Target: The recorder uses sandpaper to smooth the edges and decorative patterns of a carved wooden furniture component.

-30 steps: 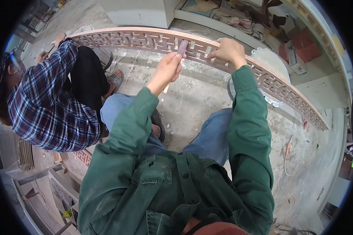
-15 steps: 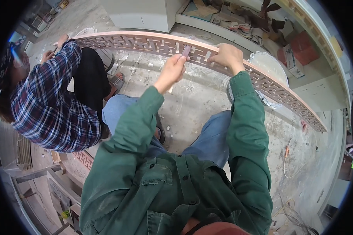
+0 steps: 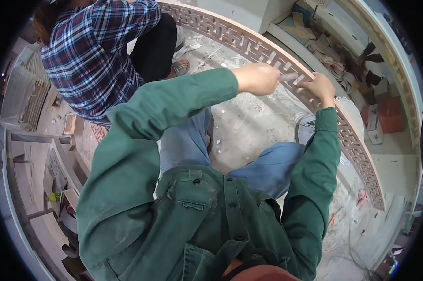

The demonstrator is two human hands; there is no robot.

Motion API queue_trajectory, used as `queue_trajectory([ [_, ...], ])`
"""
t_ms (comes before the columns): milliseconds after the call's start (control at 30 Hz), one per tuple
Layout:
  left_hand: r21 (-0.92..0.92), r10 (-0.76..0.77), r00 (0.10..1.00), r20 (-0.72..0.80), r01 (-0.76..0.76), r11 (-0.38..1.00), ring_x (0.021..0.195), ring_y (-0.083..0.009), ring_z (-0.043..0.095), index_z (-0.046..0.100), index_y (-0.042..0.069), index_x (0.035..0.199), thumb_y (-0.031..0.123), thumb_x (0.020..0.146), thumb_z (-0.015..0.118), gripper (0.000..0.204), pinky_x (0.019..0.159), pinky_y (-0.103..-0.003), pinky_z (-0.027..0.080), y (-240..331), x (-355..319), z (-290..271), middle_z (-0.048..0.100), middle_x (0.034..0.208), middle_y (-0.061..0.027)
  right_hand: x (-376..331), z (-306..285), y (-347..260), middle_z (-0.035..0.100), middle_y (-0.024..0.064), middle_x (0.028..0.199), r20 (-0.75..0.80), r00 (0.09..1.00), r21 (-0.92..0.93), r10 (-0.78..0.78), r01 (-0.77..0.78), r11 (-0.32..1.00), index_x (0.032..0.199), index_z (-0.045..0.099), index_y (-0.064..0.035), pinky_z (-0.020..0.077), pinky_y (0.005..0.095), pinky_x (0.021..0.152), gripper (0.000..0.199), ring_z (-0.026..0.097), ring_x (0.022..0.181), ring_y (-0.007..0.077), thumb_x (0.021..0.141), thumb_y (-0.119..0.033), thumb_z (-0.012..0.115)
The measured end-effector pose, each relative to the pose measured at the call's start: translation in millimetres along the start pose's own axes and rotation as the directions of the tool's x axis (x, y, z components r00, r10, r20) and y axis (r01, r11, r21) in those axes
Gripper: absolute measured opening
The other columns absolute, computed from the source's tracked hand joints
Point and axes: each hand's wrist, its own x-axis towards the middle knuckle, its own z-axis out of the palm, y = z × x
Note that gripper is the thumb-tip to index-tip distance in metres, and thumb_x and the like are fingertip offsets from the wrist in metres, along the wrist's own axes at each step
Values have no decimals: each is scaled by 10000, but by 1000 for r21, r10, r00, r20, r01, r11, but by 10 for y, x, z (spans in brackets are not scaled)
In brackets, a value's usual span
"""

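A long, narrow wooden fretwork panel [image 3: 249, 38], cut through in a geometric lattice, slants across in front of me from upper left to lower right. My left hand [image 3: 259, 78] is closed around a small, flat, greyish-pink strip [image 3: 288, 77]; its exact kind is unclear. The strip's far end meets the lattice openings near the panel's middle. My right hand [image 3: 321, 89] grips the panel just right of the strip, its thumb on the near face and its fingers over the top edge.
At the left a person in a plaid shirt [image 3: 96, 42] sits beside the panel's far end. A bucket [image 3: 306, 129] stands below the panel near my right forearm. Beyond lies a cabinet shelf [image 3: 286, 37] with scraps and a red box [image 3: 390, 114]. A wooden frame [image 3: 38, 136] stands lower left.
My view has turned left, so the panel and the other person appear shifted right. My left wrist has bent, and the forearm now lies more sideways. The strip remains held at the lattice.
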Motion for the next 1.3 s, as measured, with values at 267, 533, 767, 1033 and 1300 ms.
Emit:
queue_trajectory([
  [267,280,678,718,157,-690,667,657,-190,592,690,99,746,219,789,663,130,547,-302,469,2117,-105,-477,611,734,-20,-216,-30,67,708,83,734,85,996,136,-20,8,991,912,741,-110,508,317,645,358,686,664,202,649,-349,781],
  [533,205,659,745,105,-665,719,596,-188,555,664,63,822,179,788,629,126,491,-316,441,2471,-166,32,586,703,-39,1,-34,97,722,61,820,72,997,52,-10,6,999,952,749,-162,506,346,721,401,689,776,214,645,-420,763],
  [767,243,621,779,85,-620,746,535,-185,518,637,27,897,140,788,595,163,434,-330,413,2777,-197,294,562,671,-59,-25,79,233,705,101,772,-32,999,-29,-24,24,999,858,726,-53,516,345,735,407,676,740,242,700,-428,727],
  [1033,325,489,872,-4,-461,826,466,-182,476,606,-15,983,95,787,556,230,370,-346,381,2693,-467,184,534,635,-81,-90,10,238,708,108,878,11,998,9,-56,56,998,913,730,-109,512,372,750,493,674,857,281,598,-484,788],
  [1300,222,43,946,-321,31,975,808,-165,639,508,30,1273,338,794,730,611,675,-304,493,1871,-783,-850,649,984,-103,-148,33,462,701,140,904,-101,993,-20,-64,62,998,892,719,-91,511,388,787,484,667,883,308,586,-459,787],
])
